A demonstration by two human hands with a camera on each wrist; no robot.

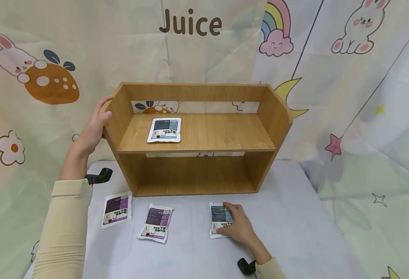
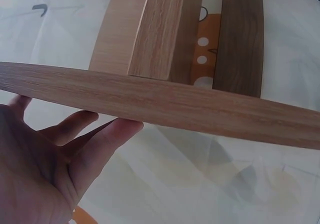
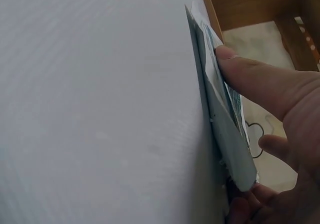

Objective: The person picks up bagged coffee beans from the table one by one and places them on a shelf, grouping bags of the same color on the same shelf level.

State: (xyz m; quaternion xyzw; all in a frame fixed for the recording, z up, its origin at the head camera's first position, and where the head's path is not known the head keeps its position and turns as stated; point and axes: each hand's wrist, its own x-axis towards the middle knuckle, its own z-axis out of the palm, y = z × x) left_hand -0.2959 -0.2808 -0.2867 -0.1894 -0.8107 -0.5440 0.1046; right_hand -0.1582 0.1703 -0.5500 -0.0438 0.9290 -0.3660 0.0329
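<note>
My left hand (image 1: 92,126) rests against the outer left side of a two-tier wooden shelf (image 1: 195,151). In the left wrist view, its fingertips and thumb touch the side panel (image 2: 165,101) from the outside. On the table to the right, my right hand (image 1: 241,226) grips a white packet with a blue-grey label (image 1: 221,217), thumb and fingers at its edges; the right wrist view shows this packet (image 3: 222,119) edge-on. A similar blue-grey-labelled packet (image 1: 165,130) lies on the upper shelf, toward the left.
Two packets with purple labels, one at the left (image 1: 117,209) and one nearer the middle (image 1: 156,223), lie on the white-covered table (image 1: 187,259) before the shelf. A printed cloth (image 1: 204,58) hangs behind.
</note>
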